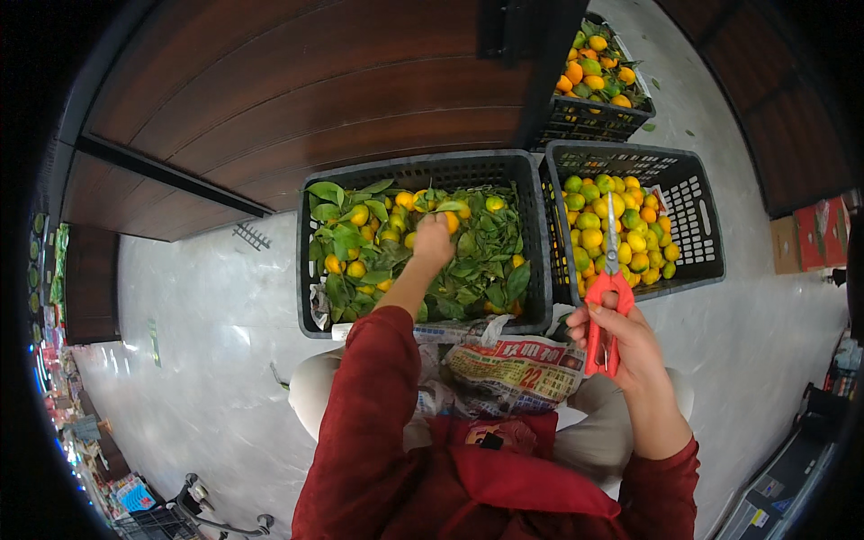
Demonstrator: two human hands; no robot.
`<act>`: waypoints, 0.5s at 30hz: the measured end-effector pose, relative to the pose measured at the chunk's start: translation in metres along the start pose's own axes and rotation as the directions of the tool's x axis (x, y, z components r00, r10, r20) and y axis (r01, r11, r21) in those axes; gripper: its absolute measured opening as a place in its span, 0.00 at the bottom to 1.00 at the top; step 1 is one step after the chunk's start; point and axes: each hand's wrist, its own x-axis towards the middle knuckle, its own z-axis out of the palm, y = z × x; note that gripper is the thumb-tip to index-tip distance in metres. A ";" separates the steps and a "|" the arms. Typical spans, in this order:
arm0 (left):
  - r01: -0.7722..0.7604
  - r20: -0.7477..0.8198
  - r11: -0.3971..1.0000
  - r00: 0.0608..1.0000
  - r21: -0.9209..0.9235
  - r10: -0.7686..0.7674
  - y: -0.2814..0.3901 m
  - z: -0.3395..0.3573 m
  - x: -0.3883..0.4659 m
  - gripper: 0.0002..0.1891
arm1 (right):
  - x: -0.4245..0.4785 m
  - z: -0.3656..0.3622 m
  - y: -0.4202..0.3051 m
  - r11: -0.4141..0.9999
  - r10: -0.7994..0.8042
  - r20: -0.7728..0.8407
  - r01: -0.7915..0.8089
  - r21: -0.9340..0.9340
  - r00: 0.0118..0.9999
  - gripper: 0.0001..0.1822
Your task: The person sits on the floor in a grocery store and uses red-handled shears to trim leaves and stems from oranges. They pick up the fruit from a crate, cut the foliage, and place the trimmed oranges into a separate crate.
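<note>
My left hand (434, 239) reaches into a black plastic crate (425, 162) of leafy citrus fruit, its fingers around a yellow-orange citrus fruit (451, 221) with a leaf on it. Cut or loose green leaves (472, 277) fill much of this crate around the fruit. My right hand (624, 334) holds red-handled fruit snips (611, 290), blades pointing away from me and together at the tip. Beyond the blades stands a second black crate (712, 236), holding yellow and green citrus fruit (624, 250) that look free of leaves. Printed newspaper (513, 371) lies over my lap, against the leafy crate.
A third black crate (594, 121) of citrus with leaves stands farther back on the right. Dark wood panels (304, 88) rise behind the leafy crate. Cardboard boxes (820, 236) stand at the far right, and a wheeled cart (196, 509) is at the lower left.
</note>
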 end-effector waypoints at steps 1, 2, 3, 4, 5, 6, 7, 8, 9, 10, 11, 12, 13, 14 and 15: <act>-0.020 0.006 0.973 1.000 -0.230 0.022 0.009 -0.004 -0.006 0.27 | 0.000 0.003 -0.001 1.000 -0.001 0.014 0.001 -0.004 1.000 0.08; -0.086 -0.009 0.878 0.996 -0.470 0.093 0.014 -0.004 -0.013 0.24 | 0.000 0.004 0.000 1.000 -0.001 0.028 0.001 -0.009 1.000 0.08; -0.151 -0.045 0.722 0.985 -0.675 0.164 0.022 -0.014 -0.018 0.22 | 0.001 0.006 0.000 1.000 -0.009 0.042 0.010 -0.011 0.999 0.08; -0.057 0.011 0.408 0.987 -0.911 0.162 0.030 -0.024 -0.024 0.20 | 0.002 0.007 0.002 1.000 -0.024 0.050 0.025 -0.019 0.998 0.07; 0.061 0.066 0.031 0.981 -0.998 0.184 0.038 -0.033 -0.030 0.19 | 0.002 0.008 0.006 0.999 -0.038 0.059 0.039 -0.022 0.998 0.07; 0.183 0.109 -0.340 0.968 -0.922 0.224 0.045 -0.054 -0.040 0.17 | 0.003 0.010 0.009 0.998 -0.053 0.075 0.054 -0.019 0.996 0.07; 0.191 0.081 -0.465 0.966 -0.865 0.246 0.048 -0.074 -0.050 0.16 | 0.003 0.014 0.010 0.997 -0.069 0.095 0.071 -0.020 0.993 0.07; 0.221 0.071 -0.536 0.956 -0.815 0.286 0.051 -0.092 -0.059 0.17 | 0.000 0.019 0.011 0.996 -0.068 0.090 0.073 -0.054 0.994 0.06; 0.245 0.053 -0.600 0.946 -0.762 0.319 0.052 -0.111 -0.070 0.18 | -0.002 0.022 0.011 0.993 -0.078 0.116 0.088 -0.081 0.990 0.06; 0.277 0.035 -0.635 0.930 -0.721 0.365 0.056 -0.127 -0.079 0.19 | -0.002 0.022 0.013 0.989 -0.089 0.131 0.103 -0.108 0.987 0.06; 0.265 0.015 -0.628 0.927 -0.732 0.374 0.058 -0.141 -0.088 0.19 | -0.004 0.023 0.014 0.984 -0.099 0.147 0.119 -0.134 0.984 0.07; 0.256 -0.004 -0.624 0.924 -0.739 0.383 0.061 -0.151 -0.099 0.19 | -0.006 0.023 0.016 0.981 -0.116 0.143 0.136 -0.140 0.983 0.07; 0.248 -0.021 -0.619 0.919 -0.746 0.393 0.064 -0.160 -0.109 0.20 | -0.009 0.024 0.017 0.979 -0.126 0.149 0.147 -0.138 0.981 0.07; 0.253 -0.013 -0.603 0.916 -0.757 0.400 0.065 -0.169 -0.119 0.18 | -0.010 0.023 0.017 0.978 -0.136 0.153 0.157 -0.135 0.979 0.07; 0.212 -0.012 -0.572 0.932 -0.792 0.363 0.064 -0.169 -0.127 0.17 | -0.011 0.020 0.019 0.978 -0.145 0.150 0.164 -0.129 0.978 0.08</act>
